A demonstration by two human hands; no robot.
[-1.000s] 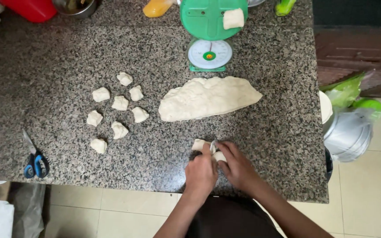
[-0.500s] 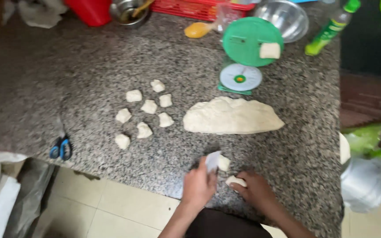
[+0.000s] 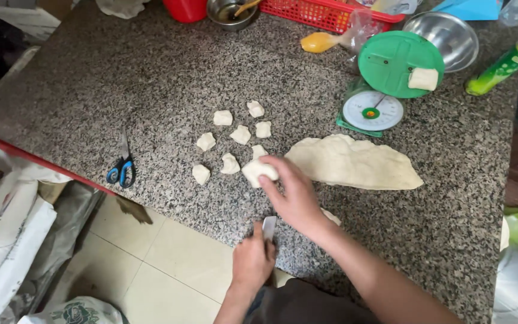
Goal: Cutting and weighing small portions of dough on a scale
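My right hand (image 3: 295, 195) reaches across to the left and holds a small dough piece (image 3: 259, 171) right beside a cluster of several cut dough pieces (image 3: 232, 138) on the granite counter (image 3: 121, 78). My left hand (image 3: 253, 261) stays near the counter's front edge, gripping a small white scraper (image 3: 268, 228) that stands upright. A big flattened dough slab (image 3: 355, 162) lies to the right of the pieces. Another bit of dough (image 3: 331, 217) shows just behind my right wrist.
A green kitchen scale (image 3: 391, 78) carries one dough block (image 3: 423, 78). Blue-handled scissors (image 3: 121, 168) lie at the left front. Along the back stand a steel bowl (image 3: 445, 33), a red basket (image 3: 331, 13), a green bottle (image 3: 505, 63) and a small pot (image 3: 230, 11). Sacks sit on the tiled floor.
My right hand has picked up a cut piece from near the front edge and carried it left to the cluster. The left hand keeps the scraper. The camera has shifted leftwards.
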